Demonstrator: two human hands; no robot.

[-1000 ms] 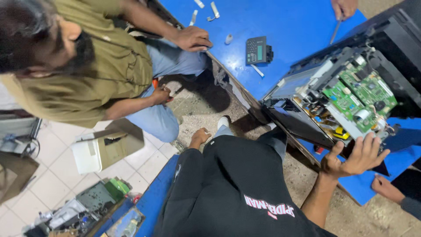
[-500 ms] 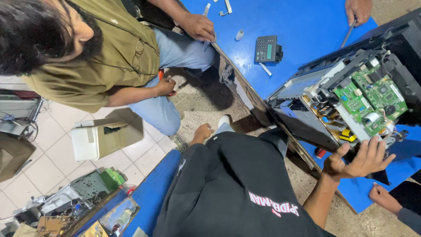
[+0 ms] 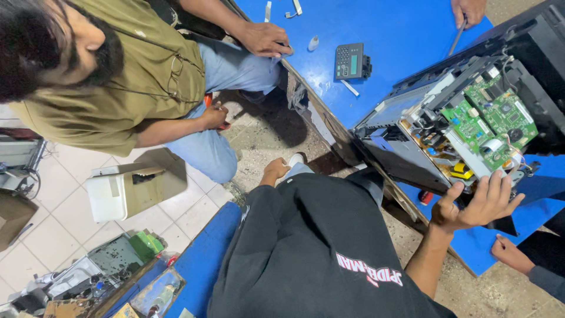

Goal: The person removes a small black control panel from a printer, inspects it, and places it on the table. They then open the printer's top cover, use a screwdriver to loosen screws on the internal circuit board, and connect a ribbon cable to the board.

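A dismantled printer [image 3: 412, 150] lies tilted on the blue table [image 3: 400, 29], its green circuit boards [image 3: 491, 121] exposed. My right hand [image 3: 479, 203] presses against the printer's lower edge with fingers spread, steadying it. My left hand [image 3: 275, 171] rests curled on my knee, above my black shirt [image 3: 318, 253], and holds nothing.
A person in an olive shirt [image 3: 112, 88] sits at the left with one hand [image 3: 265, 38] on the table. A small keypad panel [image 3: 351, 60] and white bottle [image 3: 313, 43] lie there. Another person's hand [image 3: 468, 12] holds a thin tool; a third hand [image 3: 511, 253] is at lower right. A beige box [image 3: 132, 185] and scrap parts [image 3: 112, 265] sit on the floor.
The view has shifted slightly. My right hand stays at the printer's lower edge with its fingers spread a little differently. My left hand has not moved.
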